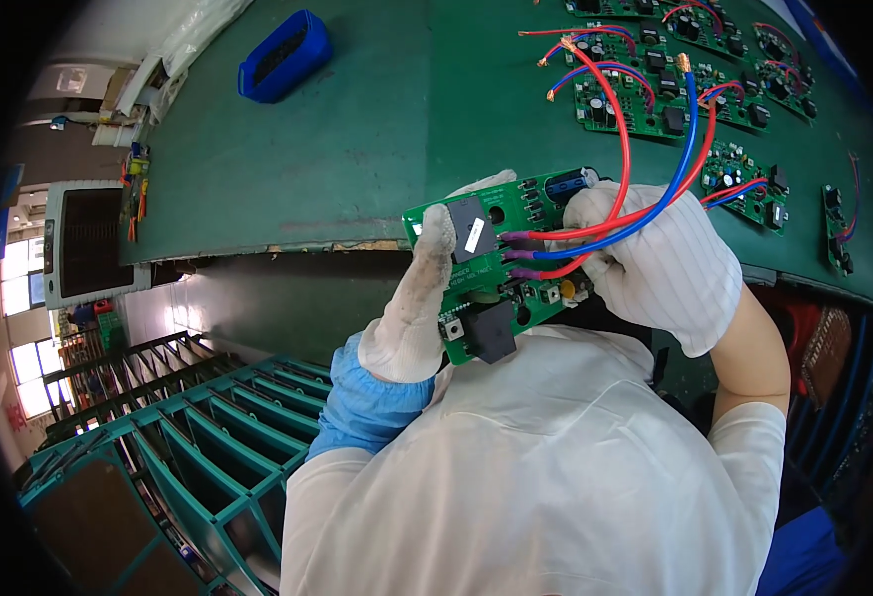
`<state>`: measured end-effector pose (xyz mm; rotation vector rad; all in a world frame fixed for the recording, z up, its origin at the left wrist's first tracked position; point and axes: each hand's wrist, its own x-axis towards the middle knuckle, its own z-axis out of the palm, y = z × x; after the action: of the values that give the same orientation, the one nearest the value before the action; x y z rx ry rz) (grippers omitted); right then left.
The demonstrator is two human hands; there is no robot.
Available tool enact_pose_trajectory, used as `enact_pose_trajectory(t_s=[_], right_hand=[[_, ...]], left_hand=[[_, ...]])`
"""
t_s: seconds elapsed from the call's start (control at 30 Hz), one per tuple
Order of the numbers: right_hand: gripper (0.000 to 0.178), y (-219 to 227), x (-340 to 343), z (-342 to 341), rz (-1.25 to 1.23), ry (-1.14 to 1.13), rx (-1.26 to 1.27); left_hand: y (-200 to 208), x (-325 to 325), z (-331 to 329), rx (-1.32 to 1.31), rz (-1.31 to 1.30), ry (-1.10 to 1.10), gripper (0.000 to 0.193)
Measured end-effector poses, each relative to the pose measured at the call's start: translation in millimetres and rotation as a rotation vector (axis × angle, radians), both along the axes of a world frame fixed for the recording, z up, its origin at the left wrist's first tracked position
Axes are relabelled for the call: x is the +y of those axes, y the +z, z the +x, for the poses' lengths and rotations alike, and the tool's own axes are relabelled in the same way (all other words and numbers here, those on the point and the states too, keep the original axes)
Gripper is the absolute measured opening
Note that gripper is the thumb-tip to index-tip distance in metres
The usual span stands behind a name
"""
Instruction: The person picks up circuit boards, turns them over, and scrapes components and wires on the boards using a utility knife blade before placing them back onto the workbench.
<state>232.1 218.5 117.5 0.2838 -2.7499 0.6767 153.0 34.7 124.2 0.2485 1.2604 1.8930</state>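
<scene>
A green circuit board (pixel 470 280) with black components is held tilted in front of my chest, off the near edge of the bench. My left hand (pixel 419 288), in a soiled white glove, is closed on its left side, with the thumb across the top face. At the right end my right hand (pixel 665 253), in a striped white glove, is closed with curled fingers against the edge, beside a dark cylindrical capacitor (pixel 568 185). Wires partly cover those fingertips. Two red wires (pixel 619 129) and a blue wire (pixel 692 129) rise from purple-sleeved joints and arch over my right hand to bare copper ends.
Several similar boards (pixel 620 84) with red and blue leads lie on the green bench (pixel 377 149) at the far right. A blue bin (pixel 286 55) with dark small parts stands at the far left. To my left is a teal slotted rack (pixel 228 437).
</scene>
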Motion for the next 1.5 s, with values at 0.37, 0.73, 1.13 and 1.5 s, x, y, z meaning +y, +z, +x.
enact_pose_trajectory(t_s=[0.37, 0.73, 1.13, 1.5], right_hand=[[0.008, -0.6, -0.7, 1.7, -0.051, -0.023, -0.076], [0.018, -17.3, 6.0, -4.1, -0.077, 0.025, 0.191], [0.028, -26.9, 13.5, -23.6, -0.162, 0.001, 0.795], [0.039, -27.3, -2.1, 2.1, -0.562, -0.273, 0.575]], left_hand=[[0.9, -1.9, -0.7, -0.030, -0.031, -0.053, 0.072], [17.2, -3.2, -19.8, 0.303, -0.329, -0.227, 0.043], [135.3, 39.6, -24.3, 1.759, -0.386, -0.782, 0.082], [106.3, 17.1, -41.1, 0.810, 0.113, 0.101, 0.092]])
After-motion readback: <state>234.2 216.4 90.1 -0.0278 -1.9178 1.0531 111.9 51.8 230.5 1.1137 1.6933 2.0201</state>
